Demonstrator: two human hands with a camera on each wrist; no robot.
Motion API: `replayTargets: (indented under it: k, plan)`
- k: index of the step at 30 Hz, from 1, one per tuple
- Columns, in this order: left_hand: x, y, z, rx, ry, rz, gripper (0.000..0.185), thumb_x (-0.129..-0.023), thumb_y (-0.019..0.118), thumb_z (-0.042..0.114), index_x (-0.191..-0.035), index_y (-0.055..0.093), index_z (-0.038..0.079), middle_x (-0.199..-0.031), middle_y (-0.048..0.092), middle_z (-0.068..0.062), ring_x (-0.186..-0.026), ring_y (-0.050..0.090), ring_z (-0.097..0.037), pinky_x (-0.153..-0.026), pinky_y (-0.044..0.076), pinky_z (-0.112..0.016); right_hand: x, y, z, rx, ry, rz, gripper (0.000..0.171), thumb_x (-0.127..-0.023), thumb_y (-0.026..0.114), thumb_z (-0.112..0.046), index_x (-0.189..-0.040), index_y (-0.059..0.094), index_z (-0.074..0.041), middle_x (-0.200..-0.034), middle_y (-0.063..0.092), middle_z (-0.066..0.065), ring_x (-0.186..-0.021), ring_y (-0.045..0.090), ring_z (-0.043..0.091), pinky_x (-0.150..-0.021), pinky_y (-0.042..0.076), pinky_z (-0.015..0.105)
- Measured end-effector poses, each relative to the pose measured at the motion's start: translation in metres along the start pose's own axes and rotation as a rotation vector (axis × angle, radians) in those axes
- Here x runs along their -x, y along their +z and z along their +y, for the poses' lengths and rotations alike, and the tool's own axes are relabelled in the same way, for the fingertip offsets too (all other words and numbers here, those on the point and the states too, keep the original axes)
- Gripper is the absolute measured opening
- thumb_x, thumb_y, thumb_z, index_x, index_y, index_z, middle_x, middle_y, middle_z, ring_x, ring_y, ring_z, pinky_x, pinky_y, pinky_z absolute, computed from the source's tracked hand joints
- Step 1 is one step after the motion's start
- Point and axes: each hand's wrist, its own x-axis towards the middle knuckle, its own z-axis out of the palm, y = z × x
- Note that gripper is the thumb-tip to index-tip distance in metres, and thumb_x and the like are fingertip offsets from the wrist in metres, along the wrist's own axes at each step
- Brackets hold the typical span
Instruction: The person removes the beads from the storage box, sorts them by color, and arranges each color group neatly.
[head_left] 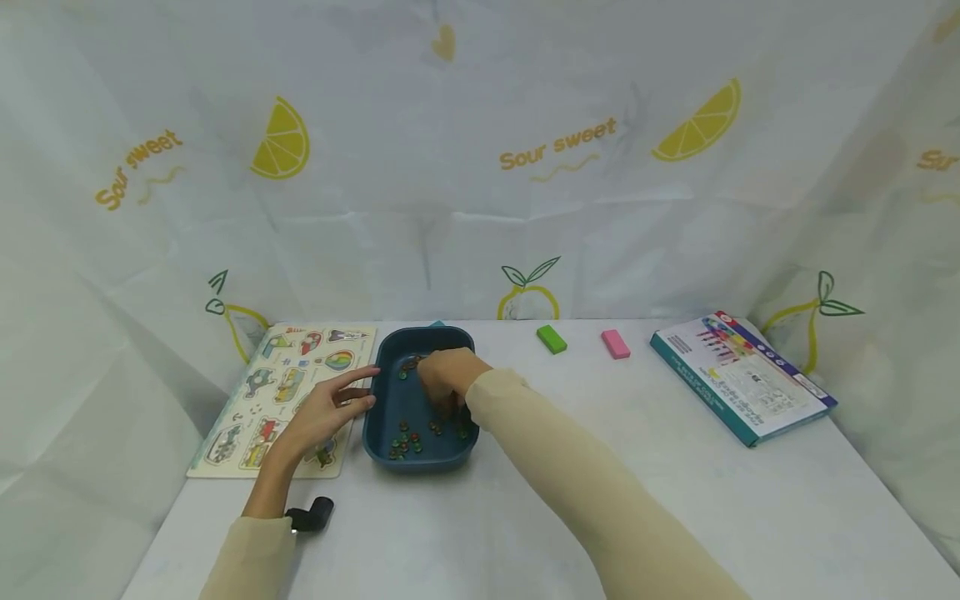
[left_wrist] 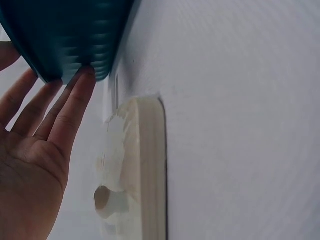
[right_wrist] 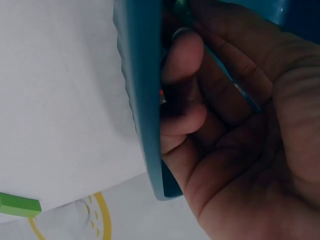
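Observation:
A dark blue rectangular tray (head_left: 422, 462) stands on the white table, with small green and reddish-brown glass marbles (head_left: 405, 443) scattered on its floor. My left hand (head_left: 321, 417) is at its left side; its nearly straight fingers touch the outer wall (left_wrist: 55, 45). My right hand (head_left: 450, 377) reaches down inside the tray from the right. Its fingers are curled, and in the right wrist view a green glass marble (right_wrist: 181, 7) is pinched at the thumb and fingertip. The head view hides these fingertips.
A wooden picture puzzle board (head_left: 247, 392) with knobbed pieces lies left of the tray, under the left hand. Behind and right are a green block (head_left: 552, 339) and a pink block (head_left: 616, 344). A flat printed box (head_left: 742, 375) lies far right. A patterned white curtain (head_left: 465, 250) hangs behind.

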Motion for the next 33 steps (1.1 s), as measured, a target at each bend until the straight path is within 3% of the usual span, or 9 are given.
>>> replayTargets:
  k: [6,11,17,22,25,29,33]
  plan:
    - [-0.001,-0.001,0.001,-0.009,0.005,0.001,0.055,-0.106,0.068,0.025,-0.157,0.052,0.015,-0.163,0.05,-0.017,-0.14,0.06,-0.043,-0.096,0.054,-0.013,-0.003,-0.004,0.01,-0.023,-0.082,-0.005,0.009,-0.091,0.084,-0.014,-0.086,0.076,-0.012,-0.07,0.071,0.002,-0.051,0.058,0.009,-0.049,0.05,0.02]
    - [-0.002,-0.001,0.001,-0.011,0.006,0.002,0.055,-0.106,0.067,0.025,-0.158,0.052,0.015,-0.164,0.05,-0.017,-0.139,0.06,-0.044,-0.096,0.054,-0.013,-0.006,-0.005,0.018,-0.062,-0.174,0.018,0.012,-0.093,0.081,-0.013,-0.082,0.077,-0.017,-0.073,0.072,0.0,-0.058,0.063,0.01,-0.055,0.054,0.021]
    - [-0.002,0.001,0.0,-0.007,0.002,0.004,0.055,-0.106,0.067,0.024,-0.158,0.051,0.014,-0.165,0.048,-0.017,-0.139,0.06,-0.045,-0.096,0.054,-0.013,0.001,-0.001,0.028,-0.124,-0.302,0.127,0.021,-0.098,0.07,-0.007,-0.08,0.077,-0.017,-0.077,0.075,-0.001,-0.064,0.068,0.01,-0.062,0.059,0.026]
    - [-0.001,0.002,0.0,-0.004,0.003,0.005,0.056,-0.106,0.067,0.024,-0.158,0.051,0.013,-0.165,0.047,-0.017,-0.139,0.06,-0.045,-0.096,0.054,-0.013,0.014,0.0,0.04,-0.174,-0.45,0.204,0.009,-0.096,0.074,-0.009,-0.091,0.08,-0.014,-0.085,0.075,-0.001,-0.069,0.067,0.01,-0.062,0.057,0.023]
    - [0.0,0.002,0.002,-0.007,0.005,0.012,0.056,-0.106,0.066,0.024,-0.158,0.051,0.012,-0.165,0.048,-0.018,-0.139,0.061,-0.044,-0.097,0.055,-0.014,0.02,-0.002,0.05,-0.206,-0.512,0.248,0.003,-0.096,0.078,-0.015,-0.096,0.08,-0.014,-0.092,0.077,-0.002,-0.078,0.068,0.01,-0.07,0.058,0.022]
    - [0.0,0.002,0.003,-0.011,0.013,0.009,0.056,-0.107,0.066,0.023,-0.159,0.049,0.009,-0.165,0.047,-0.02,-0.138,0.061,-0.044,-0.097,0.056,-0.016,0.027,-0.001,0.068,-0.234,-0.555,0.312,0.005,-0.097,0.078,-0.018,-0.101,0.08,-0.016,-0.098,0.078,-0.003,-0.088,0.069,0.008,-0.079,0.059,0.024]
    - [0.0,0.002,0.003,0.0,0.006,0.004,0.057,-0.107,0.066,0.022,-0.159,0.049,0.009,-0.165,0.047,-0.02,-0.14,0.059,-0.046,-0.096,0.056,-0.014,0.036,0.002,0.089,-0.279,-0.567,0.376,0.005,-0.098,0.077,-0.019,-0.102,0.078,-0.016,-0.097,0.077,-0.002,-0.087,0.068,0.009,-0.079,0.059,0.025]
